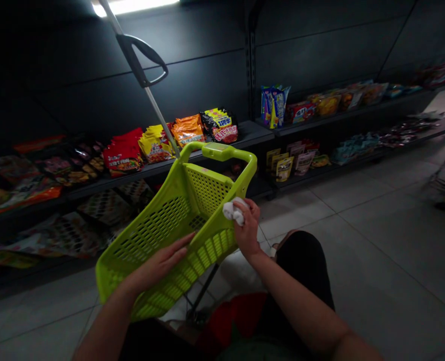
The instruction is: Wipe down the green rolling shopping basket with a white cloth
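Observation:
A lime-green plastic shopping cart basket (152, 213) with slotted walls stands tilted in front of me, its handle (217, 150) at the far end. On the near side wall, close to that handle, my right hand (248, 223) is closed around a crumpled white cloth (234, 210) and presses it against the plastic. My left hand (171, 258) lies along the top rim of the same wall, fingers stretched out and holding nothing. No goods show inside the basket. Part of the wheeled frame under it is hidden by the basket and my legs.
Dark shelves (258, 131) behind the cart carry red, yellow and orange snack packets (188, 131) and blue bags (274, 106). A metal pole with a black grip (141, 60) rises behind the basket. My bent knee (305, 260) is right of the cart, above the tiled floor (376, 240).

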Available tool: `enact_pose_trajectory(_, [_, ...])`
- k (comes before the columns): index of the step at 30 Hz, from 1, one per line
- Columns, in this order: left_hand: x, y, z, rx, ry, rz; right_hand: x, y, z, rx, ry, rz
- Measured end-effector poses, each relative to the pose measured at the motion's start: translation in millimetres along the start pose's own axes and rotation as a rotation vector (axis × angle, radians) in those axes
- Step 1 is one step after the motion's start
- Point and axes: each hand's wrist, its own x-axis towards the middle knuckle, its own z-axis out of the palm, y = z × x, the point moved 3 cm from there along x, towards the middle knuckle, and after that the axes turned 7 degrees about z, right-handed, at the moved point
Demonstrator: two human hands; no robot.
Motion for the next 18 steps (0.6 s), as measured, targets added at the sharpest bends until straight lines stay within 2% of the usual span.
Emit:
enact_pose_trajectory(2, [12, 5, 10.8, 0.05, 0.016, 0.044, -14, -20, 14, 0.004, -0.033, -0.03])
enact_pose_trajectory(4, [21, 6, 19.2, 0.087, 0.025, 0.052, -43, -29, 31, 0.014, -0.117, -0.046])
enact_pose_trajectory(6, [27, 4, 22.7, 0.108, 0.029, 0.047, -72, -29, 45, 0.028, -0.207, -0.064])
enact_pose_trajectory(8, [28, 3, 22.2, 0.116, 0.028, 0.048, -85, -21, 50, 0.035, -0.253, -0.102])
enact_pose_trajectory(11, [27, 3, 19.2, 0.118, 0.029, 0.04, -74, 4, 46, 0.022, -0.346, -0.19])
enact_pose_trajectory(13, [27, 4, 19.4, 0.12, 0.021, 0.035, -60, 31, 35, -0.003, -0.338, -0.136])
enact_pose_trajectory(15, [29, 5, 22.2, 0.121, 0.013, 0.042, -56, 64, 23, -0.007, -0.245, 0.035])
enact_pose_trajectory(18, [34, 7, 29.5, 0.123, 0.035, 0.064, -72, 109, 11, 0.076, -0.082, 0.342])
